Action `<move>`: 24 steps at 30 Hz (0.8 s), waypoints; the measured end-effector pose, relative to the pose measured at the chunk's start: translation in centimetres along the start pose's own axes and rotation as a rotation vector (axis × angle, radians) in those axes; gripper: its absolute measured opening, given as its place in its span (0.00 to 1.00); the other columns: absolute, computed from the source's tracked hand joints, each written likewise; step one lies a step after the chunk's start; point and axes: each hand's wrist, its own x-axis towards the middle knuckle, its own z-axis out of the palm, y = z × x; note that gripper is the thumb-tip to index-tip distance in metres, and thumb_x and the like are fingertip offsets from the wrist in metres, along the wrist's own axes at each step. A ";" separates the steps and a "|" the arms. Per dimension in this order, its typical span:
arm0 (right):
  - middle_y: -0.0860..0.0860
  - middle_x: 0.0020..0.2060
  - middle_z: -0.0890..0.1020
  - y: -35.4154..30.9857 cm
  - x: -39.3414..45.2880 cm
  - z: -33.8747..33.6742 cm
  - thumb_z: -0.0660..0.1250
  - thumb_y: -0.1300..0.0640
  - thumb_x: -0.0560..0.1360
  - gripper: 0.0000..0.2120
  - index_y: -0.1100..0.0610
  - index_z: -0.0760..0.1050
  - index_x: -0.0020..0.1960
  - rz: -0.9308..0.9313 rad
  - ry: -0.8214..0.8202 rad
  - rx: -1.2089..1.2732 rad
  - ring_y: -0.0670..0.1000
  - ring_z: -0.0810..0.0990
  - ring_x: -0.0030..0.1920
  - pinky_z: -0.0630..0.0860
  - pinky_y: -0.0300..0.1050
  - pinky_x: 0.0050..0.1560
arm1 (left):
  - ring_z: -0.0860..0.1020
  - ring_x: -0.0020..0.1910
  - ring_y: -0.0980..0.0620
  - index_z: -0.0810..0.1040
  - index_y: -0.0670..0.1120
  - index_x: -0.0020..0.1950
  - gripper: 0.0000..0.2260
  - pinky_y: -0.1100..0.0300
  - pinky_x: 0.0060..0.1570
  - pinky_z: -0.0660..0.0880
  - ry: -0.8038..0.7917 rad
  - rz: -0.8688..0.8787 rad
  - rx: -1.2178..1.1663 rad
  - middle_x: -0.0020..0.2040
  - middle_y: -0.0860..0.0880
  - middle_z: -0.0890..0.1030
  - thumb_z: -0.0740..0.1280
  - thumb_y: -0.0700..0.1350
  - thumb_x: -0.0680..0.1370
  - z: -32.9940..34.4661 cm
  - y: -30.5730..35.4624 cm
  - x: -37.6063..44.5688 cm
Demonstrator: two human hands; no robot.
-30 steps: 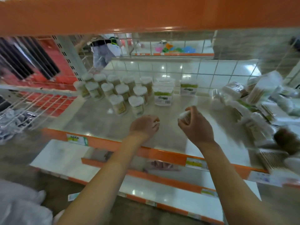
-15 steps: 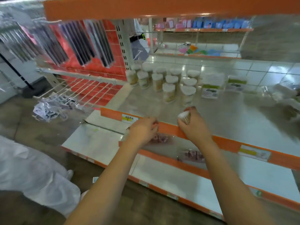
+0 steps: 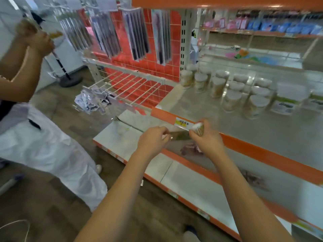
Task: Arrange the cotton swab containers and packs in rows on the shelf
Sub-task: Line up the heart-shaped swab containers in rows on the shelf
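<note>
While the right hand [image 3: 207, 139] holds a soft clear pack of cotton swabs [image 3: 198, 128] in a closed grip at the shelf [image 3: 227, 123] edge, the left hand [image 3: 152, 140] pinches something too blurred to name. The pack probably belongs beside the smooth white-lidded round containers [image 3: 232, 100], squared to their rows.

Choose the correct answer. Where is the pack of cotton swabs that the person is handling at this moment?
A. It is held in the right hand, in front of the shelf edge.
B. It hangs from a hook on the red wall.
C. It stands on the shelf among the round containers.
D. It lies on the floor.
A: the right hand curls round the swab pack, which is off the shelf, in front of its orange edge.
</note>
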 end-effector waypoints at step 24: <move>0.48 0.45 0.75 -2.5 10.1 1.4 0.66 0.48 0.75 0.14 0.48 0.67 0.57 0.027 -0.052 0.145 0.52 0.76 0.47 0.73 0.44 0.47 | 0.77 0.55 0.53 0.79 0.51 0.58 0.10 0.59 0.51 0.71 0.037 -0.083 -0.184 0.54 0.53 0.81 0.62 0.48 0.79 0.2 -2.5 10.2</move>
